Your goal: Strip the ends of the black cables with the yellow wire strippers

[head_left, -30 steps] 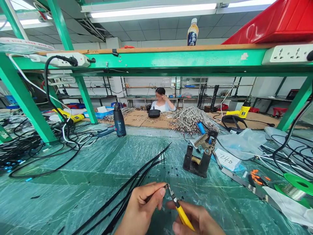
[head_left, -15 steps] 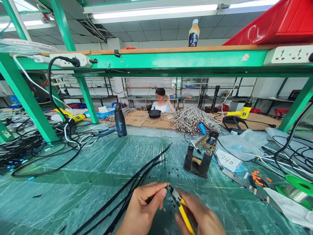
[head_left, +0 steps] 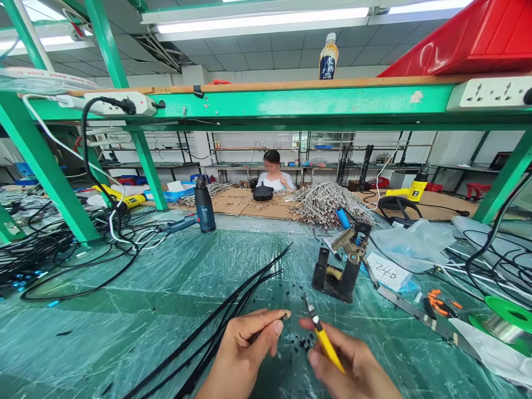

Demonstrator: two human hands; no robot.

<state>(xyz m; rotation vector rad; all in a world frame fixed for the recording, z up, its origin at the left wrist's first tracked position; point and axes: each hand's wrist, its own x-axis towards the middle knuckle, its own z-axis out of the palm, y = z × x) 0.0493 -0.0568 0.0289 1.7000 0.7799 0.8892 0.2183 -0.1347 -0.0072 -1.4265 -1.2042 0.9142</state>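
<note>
1. My left hand (head_left: 245, 346), lower centre of the frame, has thumb and finger pinched on a small dark end piece with a pale tip (head_left: 286, 316). Too tiny to tell more.
2. My right hand (head_left: 353, 357), just right of it, is wrapped around slim grey-metal cutters with smooth yellow handles (head_left: 328, 346). Tips sit apart from the piece; can't tell if the blades are fully closed.
3. IMO: pinch close to the tip so it can't wobble, let just enough poke out, and angle the blades away from the fingertips.
4. Long, thin, matte black cables (head_left: 228, 302) run diagonally beside my left hand, gently curved, bendy-looking.
5. Green counter under crinkled, shiny clear film (head_left: 108, 338) looks slick; tiny crumb-like black scraps (head_left: 303, 343) are scattered between my hands.
</note>
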